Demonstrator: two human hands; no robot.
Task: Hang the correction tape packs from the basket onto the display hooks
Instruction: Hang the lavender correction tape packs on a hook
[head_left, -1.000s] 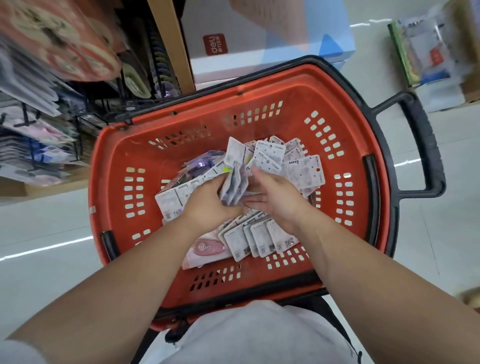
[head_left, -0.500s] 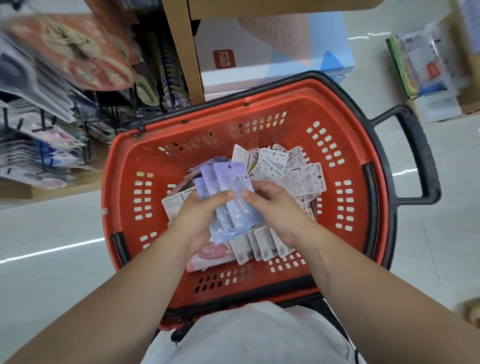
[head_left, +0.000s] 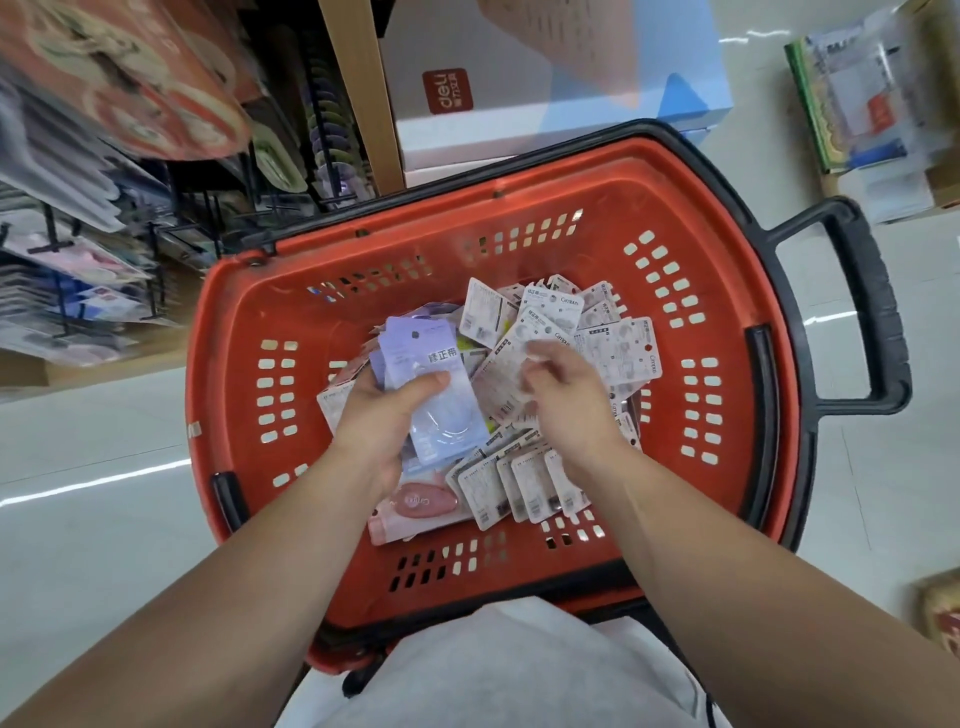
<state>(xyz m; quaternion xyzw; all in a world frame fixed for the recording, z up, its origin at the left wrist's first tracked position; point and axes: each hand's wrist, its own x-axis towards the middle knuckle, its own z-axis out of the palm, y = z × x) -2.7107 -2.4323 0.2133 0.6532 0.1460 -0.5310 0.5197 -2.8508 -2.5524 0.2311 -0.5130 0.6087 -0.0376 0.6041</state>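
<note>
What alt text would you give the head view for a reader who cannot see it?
The left hand grips a stack of purple packs over a red basket heaped with white packs; the right hand is down among them. Display racks stand at left.

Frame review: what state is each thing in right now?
left hand, grips a fanned stack of purple packs.
purple packs, held over the pile, face up.
right hand, fingers curled at the white packs; grip unclear.
white packs, loose heap in the basket.
pink pack, lying flat, face up.
basket, upright, partly filled.
</note>
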